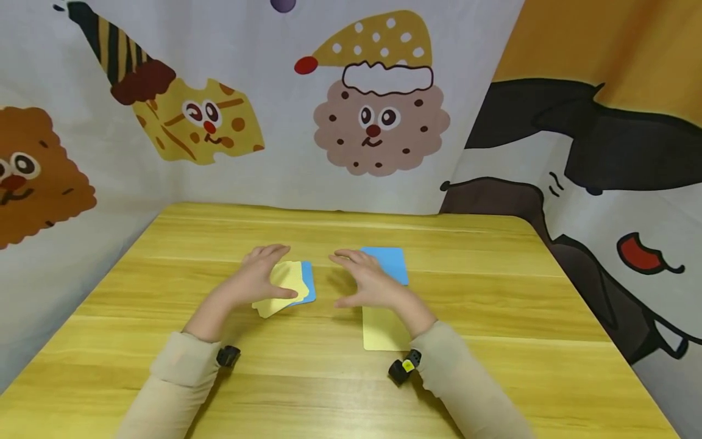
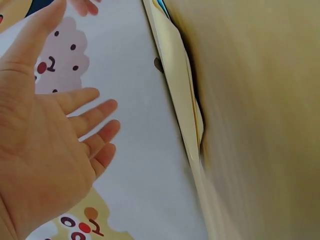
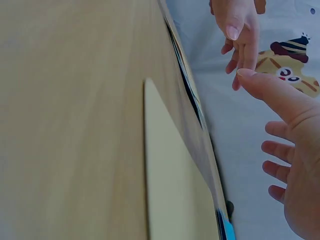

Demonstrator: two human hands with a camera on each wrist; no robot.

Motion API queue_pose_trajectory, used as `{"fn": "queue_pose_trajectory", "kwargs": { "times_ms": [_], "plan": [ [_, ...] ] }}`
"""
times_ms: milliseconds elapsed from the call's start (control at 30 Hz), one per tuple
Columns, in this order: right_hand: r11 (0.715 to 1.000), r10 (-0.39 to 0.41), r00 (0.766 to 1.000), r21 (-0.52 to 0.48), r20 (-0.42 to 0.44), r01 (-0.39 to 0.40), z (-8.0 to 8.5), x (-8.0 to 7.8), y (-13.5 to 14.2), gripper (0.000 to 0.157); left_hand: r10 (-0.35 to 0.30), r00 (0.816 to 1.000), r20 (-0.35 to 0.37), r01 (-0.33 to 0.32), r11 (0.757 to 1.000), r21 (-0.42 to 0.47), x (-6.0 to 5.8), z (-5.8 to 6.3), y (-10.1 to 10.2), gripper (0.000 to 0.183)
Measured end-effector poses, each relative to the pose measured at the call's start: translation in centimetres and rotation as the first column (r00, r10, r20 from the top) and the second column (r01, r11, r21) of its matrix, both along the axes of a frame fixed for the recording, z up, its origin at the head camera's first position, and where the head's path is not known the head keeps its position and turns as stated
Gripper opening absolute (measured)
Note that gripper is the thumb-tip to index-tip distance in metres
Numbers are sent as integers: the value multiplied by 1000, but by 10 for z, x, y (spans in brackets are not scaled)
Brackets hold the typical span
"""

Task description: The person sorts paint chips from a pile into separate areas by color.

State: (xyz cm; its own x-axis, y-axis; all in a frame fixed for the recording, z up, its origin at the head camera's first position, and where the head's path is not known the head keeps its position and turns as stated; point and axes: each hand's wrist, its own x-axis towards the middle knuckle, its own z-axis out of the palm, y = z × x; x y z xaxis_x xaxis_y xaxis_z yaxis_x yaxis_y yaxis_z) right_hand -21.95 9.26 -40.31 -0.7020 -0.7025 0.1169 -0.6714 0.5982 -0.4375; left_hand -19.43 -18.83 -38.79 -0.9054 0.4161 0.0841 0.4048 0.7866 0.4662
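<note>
My left hand (image 1: 251, 281) hovers over a loose, fanned pile of yellow paper cards (image 1: 289, 277), its fingers spread and holding nothing. From under that pile's right side a blue card (image 1: 309, 283) sticks out. Across a gap, my right hand (image 1: 368, 283) faces it, thumb apart from the fingers, with nothing in its grasp. Behind the right hand lies a blue card or stack (image 1: 390, 264); a yellow card or stack (image 1: 384, 332) lies nearer me, partly hidden by that hand and wrist. In the left wrist view, the yellow pile's edges (image 2: 175, 65) look slightly lifted and uneven.
All the cards lie on a wood-grain table (image 1: 307, 384). A white curtain (image 1: 285, 177) printed with cartoon biscuits and cheese hangs behind its far edge. Small black devices (image 1: 228, 356) are strapped at both wrists, near the rolled beige sleeves (image 1: 183, 366).
</note>
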Motion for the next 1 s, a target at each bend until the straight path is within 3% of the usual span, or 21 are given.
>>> {"fn": "queue_pose_trajectory", "kwargs": {
  "times_ms": [333,567,1000],
  "plan": [
    [996,88,995,25,49,-89,0,-8,-34,93,71,996,55,-69,997,-37,8,-4,-17,107],
    [987,139,987,73,78,-145,-1,-15,-57,94,86,993,83,-81,995,-64,14,-7,-29,110],
    [979,128,976,137,177,-153,-12,-30,-82,100,98,980,171,-85,993,-85,22,-16,-44,115]
  ]
}}
